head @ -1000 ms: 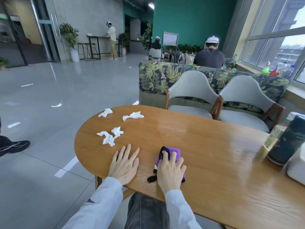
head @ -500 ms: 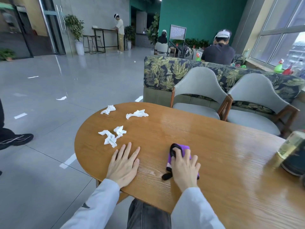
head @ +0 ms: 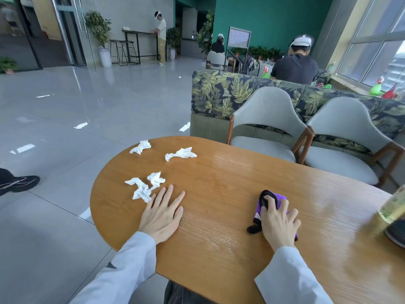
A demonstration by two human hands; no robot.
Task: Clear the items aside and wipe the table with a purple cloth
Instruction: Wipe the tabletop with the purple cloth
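Pressed flat under the right hand, the purple cloth lies on the wooden table, fingers spread over it rather than curled around it; black trim shows at its far and near-left edges. Palm down with fingers extended, the left hand rests on bare wood and holds nothing. Two grey chairs stand at the far side. At the right edge a blurred yellowish bottle sits. Four crumpled white tissues lie at the rounded left end, the nearest touching the left fingertips.
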